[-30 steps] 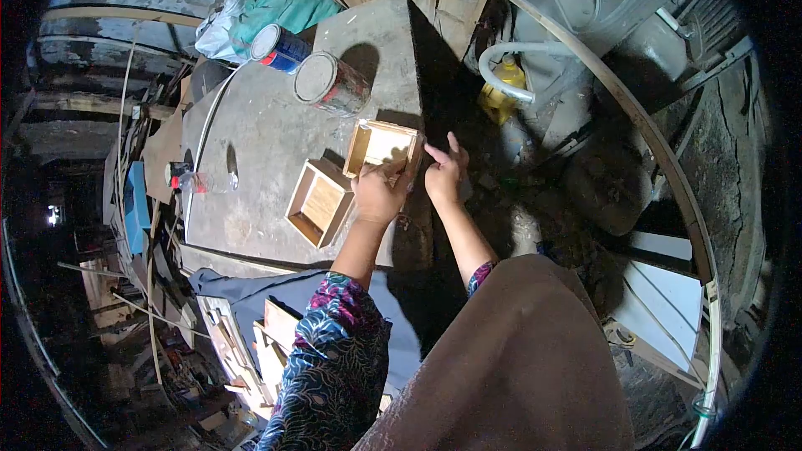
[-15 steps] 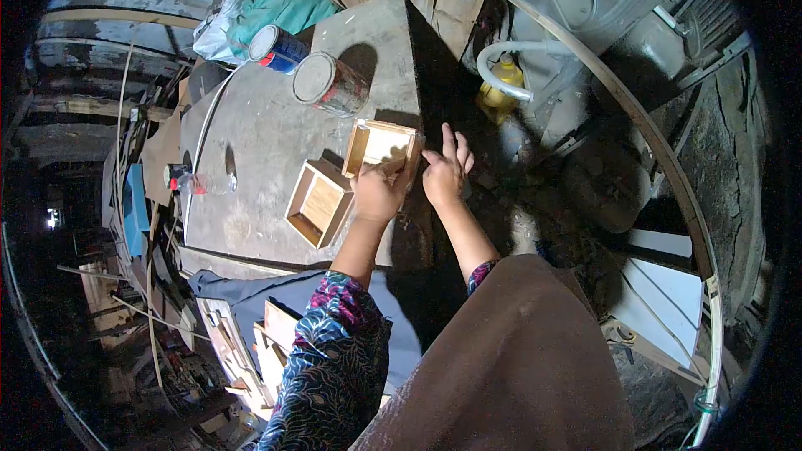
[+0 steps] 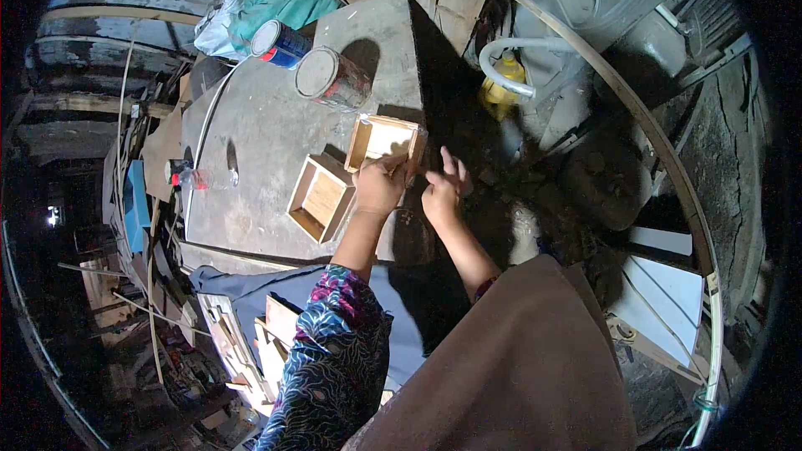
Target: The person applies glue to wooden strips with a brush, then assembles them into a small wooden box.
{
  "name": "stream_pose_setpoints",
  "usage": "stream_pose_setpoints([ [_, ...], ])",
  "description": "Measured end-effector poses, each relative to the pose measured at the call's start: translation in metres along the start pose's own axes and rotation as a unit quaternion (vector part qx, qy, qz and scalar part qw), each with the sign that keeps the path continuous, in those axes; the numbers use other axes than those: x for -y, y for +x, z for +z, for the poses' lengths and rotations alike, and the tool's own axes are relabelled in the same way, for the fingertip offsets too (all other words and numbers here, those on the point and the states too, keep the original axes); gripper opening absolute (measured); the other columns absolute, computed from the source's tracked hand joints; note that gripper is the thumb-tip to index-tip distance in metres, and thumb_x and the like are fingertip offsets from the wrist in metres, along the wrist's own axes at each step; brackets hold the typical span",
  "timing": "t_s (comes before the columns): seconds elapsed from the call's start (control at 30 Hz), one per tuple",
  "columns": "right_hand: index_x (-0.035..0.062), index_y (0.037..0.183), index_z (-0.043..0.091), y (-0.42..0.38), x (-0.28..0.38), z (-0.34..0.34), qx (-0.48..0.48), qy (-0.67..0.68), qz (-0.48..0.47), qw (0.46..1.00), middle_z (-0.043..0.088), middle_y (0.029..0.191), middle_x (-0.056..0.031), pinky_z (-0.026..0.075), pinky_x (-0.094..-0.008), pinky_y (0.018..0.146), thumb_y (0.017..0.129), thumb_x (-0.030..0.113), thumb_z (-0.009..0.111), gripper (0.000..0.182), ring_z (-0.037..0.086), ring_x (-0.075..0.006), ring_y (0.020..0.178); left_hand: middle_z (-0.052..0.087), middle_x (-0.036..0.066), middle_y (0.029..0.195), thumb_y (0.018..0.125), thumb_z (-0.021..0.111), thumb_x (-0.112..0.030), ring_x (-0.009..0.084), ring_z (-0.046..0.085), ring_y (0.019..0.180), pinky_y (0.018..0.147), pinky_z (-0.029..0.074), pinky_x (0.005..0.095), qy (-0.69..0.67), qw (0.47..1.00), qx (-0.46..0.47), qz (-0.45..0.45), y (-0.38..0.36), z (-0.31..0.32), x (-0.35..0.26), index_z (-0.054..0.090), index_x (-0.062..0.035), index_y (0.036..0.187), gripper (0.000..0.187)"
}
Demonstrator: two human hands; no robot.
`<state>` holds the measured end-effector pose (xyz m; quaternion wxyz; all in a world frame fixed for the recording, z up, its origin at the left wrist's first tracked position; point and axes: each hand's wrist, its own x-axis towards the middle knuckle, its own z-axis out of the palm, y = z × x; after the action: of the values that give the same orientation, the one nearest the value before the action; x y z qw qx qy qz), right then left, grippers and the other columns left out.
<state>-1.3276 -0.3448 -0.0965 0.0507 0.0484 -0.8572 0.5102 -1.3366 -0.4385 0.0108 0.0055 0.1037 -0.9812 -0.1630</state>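
Note:
A small open wooden box [image 3: 387,130] stands near the right edge of the grey worktable [image 3: 267,129], its pale inside facing up. My left hand [image 3: 378,187] is closed on the near wall of this box, fingers over the rim. Just right of it, my right hand [image 3: 443,195] is raised beside the box's right side with its fingers apart and nothing showing in them. A second wooden box [image 3: 322,200] lies to the left of my left hand, close to the first box's corner.
Behind the boxes stand a rusty-sided can [image 3: 333,79] and a blue can [image 3: 278,44]. On the left lies a clear bottle [image 3: 209,179] with a red cap. Wood offcuts [image 3: 242,342] fill the near left. Past the table's right edge stands a yellow container [image 3: 504,88].
My right hand has shifted slightly down, and its fingers have drawn a little closer together. My left hand stays on the same box.

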Motion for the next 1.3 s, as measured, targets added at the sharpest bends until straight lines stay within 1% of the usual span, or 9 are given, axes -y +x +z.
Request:
stream_pose_setpoints([
  [0.17, 0.0029, 0.074, 0.06, -0.025, 0.0, 0.015, -0.041, 0.106, 0.022, 0.993, 0.045, 0.115, -0.0151, 0.032, -0.0388, 0.089, 0.053, -0.011, 0.048, 0.028, 0.039, -0.0335, 0.105, 0.06, 0.011, 0.077, 0.072, 0.057, -0.02, 0.028, 0.056, 0.073, 0.066, 0.044, 0.0356, 0.036, 0.999, -0.002, 0.003, -0.001, 0.0, 0.001, 0.063, -0.0123, 0.088, 0.019],
  [0.3, 0.0041, 0.078, 0.061, -0.033, -0.008, 0.023, -0.05, 0.267, 0.04, 0.962, 0.045, 0.115, -0.0147, 0.031, -0.0372, 0.09, 0.053, -0.012, 0.046, 0.033, 0.038, -0.0324, 0.106, 0.06, 0.007, 0.078, 0.071, 0.056, -0.027, 0.0246, 0.054, 0.079, 0.071, 0.037, 0.038, 0.027, 1.0, 0.005, -0.015, -0.001, 0.009, 0.014, 0.064, -0.0194, 0.087, 0.019],
  [0.4, 0.006, 0.081, 0.062, -0.035, -0.009, 0.025, -0.063, 0.282, 0.092, 0.953, 0.044, 0.116, -0.0146, 0.03, -0.0361, 0.09, 0.054, -0.011, 0.045, 0.037, 0.038, -0.0315, 0.107, 0.061, 0.007, 0.079, 0.07, 0.057, -0.027, 0.0239, 0.055, 0.079, 0.07, 0.037, 0.0378, 0.001, 0.999, 0.013, -0.041, 0.0, 0.011, 0.017, 0.064, -0.0197, 0.086, 0.018],
  [0.5, 0.0083, 0.082, 0.063, -0.035, -0.011, 0.032, -0.089, 0.243, 0.109, 0.96, 0.043, 0.118, -0.0145, 0.029, -0.0361, 0.091, 0.054, -0.012, 0.044, 0.039, 0.037, -0.0315, 0.108, 0.061, 0.007, 0.079, 0.07, 0.057, -0.027, 0.0235, 0.056, 0.078, 0.07, 0.038, 0.0374, -0.018, 0.996, 0.041, -0.081, -0.002, 0.007, 0.016, 0.065, -0.0198, 0.084, 0.018],
  [0.57, 0.008, 0.081, 0.064, -0.031, -0.005, 0.019, -0.033, 0.13, 0.064, 0.989, 0.041, 0.12, -0.0147, 0.028, -0.0362, 0.092, 0.054, -0.013, 0.044, 0.039, 0.036, -0.0312, 0.108, 0.061, 0.008, 0.079, 0.07, 0.058, -0.028, 0.0238, 0.056, 0.077, 0.069, 0.038, 0.0372, -0.006, 0.995, 0.05, -0.08, -0.002, 0.005, 0.015, 0.065, -0.0198, 0.083, 0.018],
  [0.87, 0.0099, 0.076, 0.064, -0.035, 0.001, 0.019, -0.077, 0.24, 0.055, 0.966, 0.042, 0.121, -0.0102, 0.029, -0.0378, 0.091, 0.056, -0.012, 0.047, 0.034, 0.038, -0.0296, 0.107, 0.061, 0.008, 0.077, 0.069, 0.058, -0.03, 0.0245, 0.057, 0.075, 0.067, 0.038, 0.0372, 0.0, 0.995, 0.045, -0.084, -0.001, 0.007, 0.019, 0.065, -0.0201, 0.082, 0.018],
  [1.0, 0.0082, 0.075, 0.064, -0.031, 0.012, 0.004, -0.065, 0.194, 0.076, 0.976, 0.041, 0.121, -0.0106, 0.029, -0.0394, 0.091, 0.056, -0.01, 0.049, 0.03, 0.038, -0.0314, 0.107, 0.061, 0.01, 0.074, 0.07, 0.057, -0.033, 0.0257, 0.058, 0.071, 0.066, 0.039, 0.0377, 0.006, 0.996, 0.04, -0.081, -0.002, 0.002, 0.014, 0.065, -0.0196, 0.082, 0.02],
  [1.1, 0.0039, 0.077, 0.062, -0.027, 0.03, -0.012, -0.027, 0.054, -0.023, 0.998, 0.036, 0.124, -0.0143, 0.028, -0.0398, 0.09, 0.056, -0.009, 0.049, 0.028, 0.033, -0.0363, 0.109, 0.061, 0.01, 0.072, 0.07, 0.057, -0.033, 0.0263, 0.058, 0.069, 0.066, 0.039, 0.0371, 0.013, 0.994, 0.065, -0.089, -0.002, -0.002, 0.014, 0.065, -0.0189, 0.082, 0.021],
  [1.3, -0.0005, 0.076, 0.058, -0.027, 0.043, -0.024, 0.016, -0.004, -0.078, 0.997, 0.03, 0.128, -0.0139, 0.025, -0.0461, 0.087, 0.056, -0.004, 0.053, 0.021, 0.03, -0.0336, 0.112, 0.061, 0.01, 0.074, 0.07, 0.056, -0.032, 0.0265, 0.058, 0.07, 0.066, 0.04, 0.0369, -0.003, 0.994, 0.064, -0.092, -0.001, 0.005, 0.022, 0.065, -0.0179, 0.082, 0.02],
])
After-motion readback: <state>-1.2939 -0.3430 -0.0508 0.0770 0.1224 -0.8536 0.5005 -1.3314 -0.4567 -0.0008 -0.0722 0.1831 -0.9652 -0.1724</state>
